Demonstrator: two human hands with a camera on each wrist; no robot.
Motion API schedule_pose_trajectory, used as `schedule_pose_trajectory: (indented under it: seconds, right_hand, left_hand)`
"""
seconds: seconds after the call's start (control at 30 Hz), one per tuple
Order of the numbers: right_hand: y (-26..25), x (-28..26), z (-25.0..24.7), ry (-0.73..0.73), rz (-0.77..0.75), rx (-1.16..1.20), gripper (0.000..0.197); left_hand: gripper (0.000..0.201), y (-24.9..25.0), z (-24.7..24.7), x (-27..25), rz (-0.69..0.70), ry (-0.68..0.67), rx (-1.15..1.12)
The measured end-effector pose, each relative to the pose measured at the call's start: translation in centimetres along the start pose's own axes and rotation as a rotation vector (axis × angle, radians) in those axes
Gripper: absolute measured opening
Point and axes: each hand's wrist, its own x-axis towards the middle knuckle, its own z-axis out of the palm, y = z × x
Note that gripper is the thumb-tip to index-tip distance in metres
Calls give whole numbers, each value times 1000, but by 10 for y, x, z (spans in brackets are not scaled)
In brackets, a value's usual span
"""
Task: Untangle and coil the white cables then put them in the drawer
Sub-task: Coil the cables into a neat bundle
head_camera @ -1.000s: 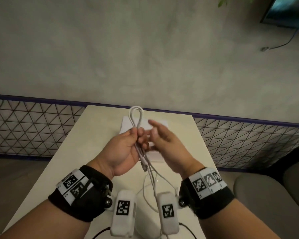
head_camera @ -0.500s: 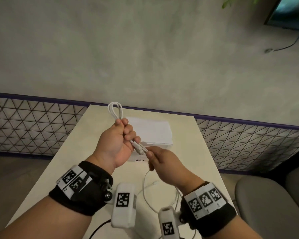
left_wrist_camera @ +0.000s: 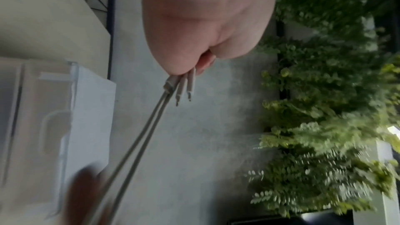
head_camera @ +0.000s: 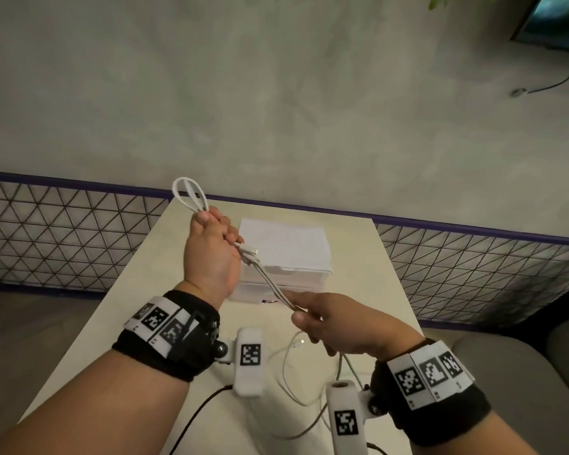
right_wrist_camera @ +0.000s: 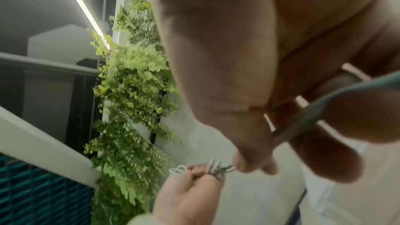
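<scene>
My left hand is raised above the table and grips a folded bundle of white cables, whose loop sticks out above the fist. Plug ends poke out below the fist, clear in the left wrist view. Two taut cable strands run down to my right hand, which pinches them between thumb and fingers. More loose white cable lies on the table under my hands. A white drawer box stands behind my hands, its drawer front facing me.
The cream table is narrow, with a mesh fence and a grey wall behind it. A grey sofa is at the right. A black cable trails from the wrist cameras at the near edge.
My left hand rose and moved left with the cable loop. My right hand slid down along the strands toward me, pulling them taut between both hands.
</scene>
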Motion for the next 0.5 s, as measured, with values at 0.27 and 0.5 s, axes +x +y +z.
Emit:
schedule_pose_trajectory:
  seconds: [0.27, 0.5]
  right_hand:
    - [-8, 8, 5, 25, -100, -261, 31]
    - [-42, 5, -29, 333, -195, -75, 5]
  left_hand:
    - [27, 1, 0, 1, 111, -28, 207]
    - [31, -14, -3, -21, -40, -263, 312]
